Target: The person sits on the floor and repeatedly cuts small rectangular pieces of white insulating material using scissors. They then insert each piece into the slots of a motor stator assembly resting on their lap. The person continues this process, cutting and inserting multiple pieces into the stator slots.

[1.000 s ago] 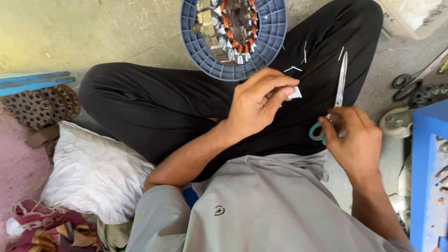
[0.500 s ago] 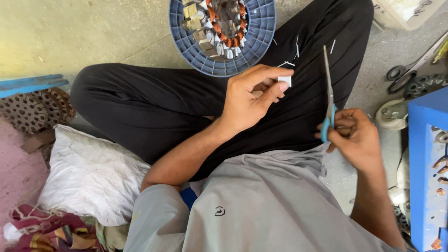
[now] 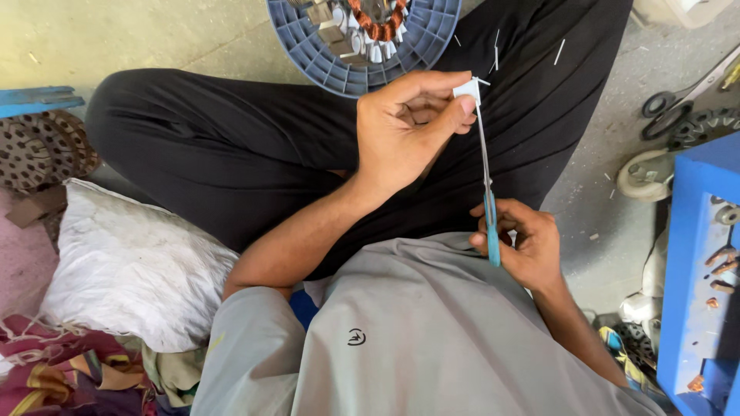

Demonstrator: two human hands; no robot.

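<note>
So the scissors (image 3: 486, 166) are running almost straight up and down in the view here, teal handles at the bottom near the person's belly, blade tips pointing away up toward the small white piece (image 3: 467, 88) of what looks like paper or card. Long axis is pretty much vertical with a slight lean to the left at the top. The right hand (image 3: 524, 243) is curled snug around the teal handles, fingers through or around the loops, and the blades look closed or nearly so, just one thin line, with the tips right at the bottom edge of the white piece. The left hand (image 3: 408, 123) has that piece pinched between thumb and fingertips, held over the black trousers (image 3: 254, 146) just below the round blue slotted tray (image 3: 362, 46), which has copper windings and little metal bits in it. Compared to half a second back, the scissors were off to the right, well apart from the white piece, tilted a bit and held further out over the lap; now they've swung in and the tips meet the piece. The left hand has barely shifted. Thin white slivers lie on the trouser leg near the tray. A dirty white sack (image 3: 131, 266) sits by the left knee, a blue box (image 3: 697, 254) at the right edge.
</note>
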